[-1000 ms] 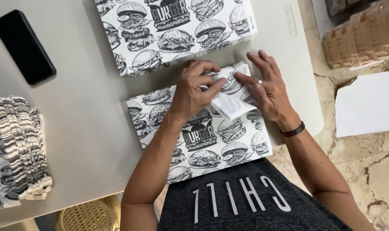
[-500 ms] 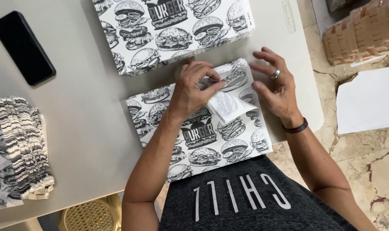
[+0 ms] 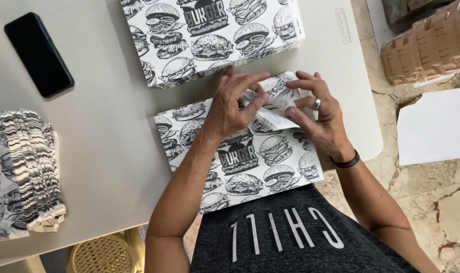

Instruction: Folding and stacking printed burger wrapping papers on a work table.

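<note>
Both hands pinching folded corner flap [image 3: 276, 112] of burger-print paper sheet [image 3: 240, 162] lying flat on grey table [image 3: 108, 151] in front of person. Left hand [image 3: 235, 106] fingers curling over flap from left, fingertips pressing on it; right hand [image 3: 321, 119] fingers partly bent, thumb and forefinger closing on flap's right edge. Stack of same printed sheets [image 3: 210, 35] lying just beyond. Black phone [image 3: 38, 54] lying far left; pile of folded printed wrappers [image 3: 25, 167] sitting at left edge.
</note>
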